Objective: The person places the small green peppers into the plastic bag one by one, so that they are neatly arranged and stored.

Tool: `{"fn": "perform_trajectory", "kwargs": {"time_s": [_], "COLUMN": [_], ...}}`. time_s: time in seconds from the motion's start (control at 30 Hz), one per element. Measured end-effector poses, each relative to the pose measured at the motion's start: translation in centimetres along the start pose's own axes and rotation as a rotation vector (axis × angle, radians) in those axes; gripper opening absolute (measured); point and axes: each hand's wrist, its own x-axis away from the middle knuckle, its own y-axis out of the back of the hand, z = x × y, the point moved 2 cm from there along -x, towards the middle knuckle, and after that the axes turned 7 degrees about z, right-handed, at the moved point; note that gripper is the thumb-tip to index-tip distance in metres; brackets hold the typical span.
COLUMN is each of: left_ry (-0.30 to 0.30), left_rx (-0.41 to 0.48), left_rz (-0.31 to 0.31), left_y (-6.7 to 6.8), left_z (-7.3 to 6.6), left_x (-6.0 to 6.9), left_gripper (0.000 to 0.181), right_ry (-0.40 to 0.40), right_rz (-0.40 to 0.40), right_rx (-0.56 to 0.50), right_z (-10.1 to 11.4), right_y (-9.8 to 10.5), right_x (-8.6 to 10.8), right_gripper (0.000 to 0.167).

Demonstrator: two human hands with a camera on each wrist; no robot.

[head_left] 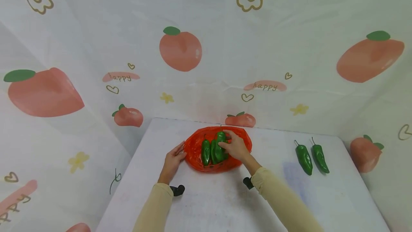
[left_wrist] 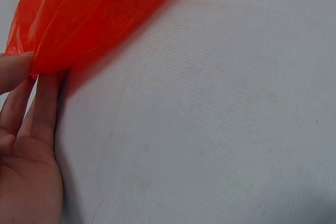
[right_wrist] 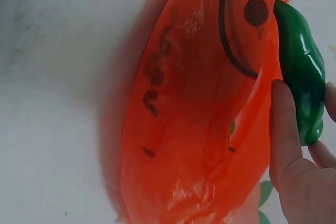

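Head cam: R hand pinches a green pepper btwn thumb & fingers, at the mouth of a red plastic bag. Other peppers lie in the bag just beside it; they overlap, so exact no. unclear. L hand grips the bag's L edge, thumb one side, fingers the other, per L wrist cam. R wrist cam shows dark print on the bag. Bag sits approx. mid-table, near the patterned sheet. On the white table's R side, 2 loose peppers lie side by side, stems twd sheet, well apart from bag.
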Motion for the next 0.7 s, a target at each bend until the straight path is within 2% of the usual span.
{"fn": "perform_trajectory", "kwargs": {"time_s": [0.37, 0.7], "left_ry": [0.003, -0.001], "left_rx": [0.009, 0.009], "left_rz": [-0.006, -0.010], "left_y": [0.0, 0.0], "left_z": [-0.1, 0.0], "left_x": [0.0, 0.1], "left_gripper": [0.051, 0.052], "right_ry": [0.000, -0.057], "right_rz": [0.032, 0.042], "right_rx": [0.014, 0.024], "right_z": [0.4, 0.4], "right_y": [-2.1, -3.2], "right_x": [-1.1, -1.5], "right_gripper": [0.064, 0.063]}}
